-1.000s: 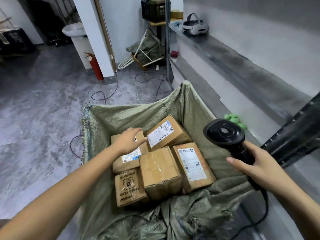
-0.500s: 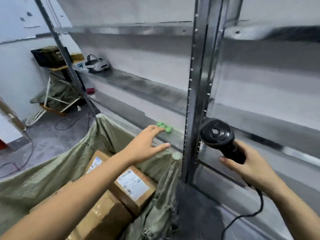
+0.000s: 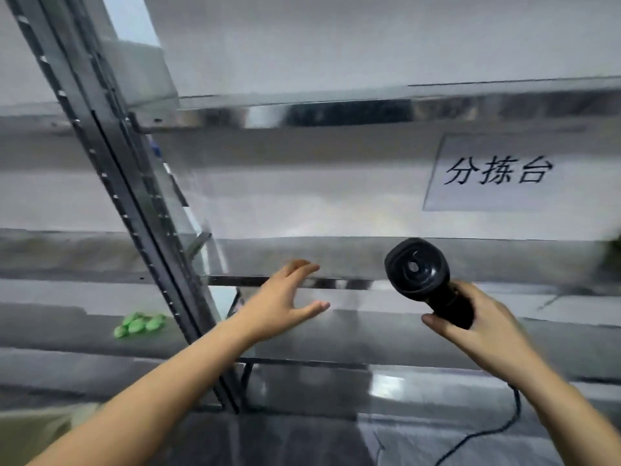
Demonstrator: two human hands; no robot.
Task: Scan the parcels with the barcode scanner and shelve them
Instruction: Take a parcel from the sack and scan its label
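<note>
**Right hand wrapped on scanner, left hand empty, no parcel in view**

Right hand (image 3: 484, 327) grips the handle of the barcode scanner (image 3: 424, 280), fingers curled round it, thumb along the near side. Left hand (image 3: 285, 297) holds nothing, fingers straight and spread, palm turned toward the right hand.

Key relation: scanner sits at the top of the right fist, head up and to the left of the knuckles, long axis running from the fist up-left toward the shelf (image 3: 336, 282). Its round head shows toward the camera; which way the scan window points cannot be told. Cable (image 3: 497, 428) drops below the right wrist. Left hand is just left of the scanner head, apart from it, near the shelf's front edge; whether it touches the edge is unclear under motion blur.

No parcels visible, so none lies near either hand. Judgement: a parcel must be fetched first, and the free left hand is the one for it.

Scanner look: black, glossy, pistol shape, wide rounded head with ring pattern, narrow handle.

Beyond the scanner, up-right: a paper sign (image 3: 497, 173). Far left of the left hand: green bits (image 3: 139, 324) on a lower shelf, past a slanted metal post (image 3: 134, 210).
</note>
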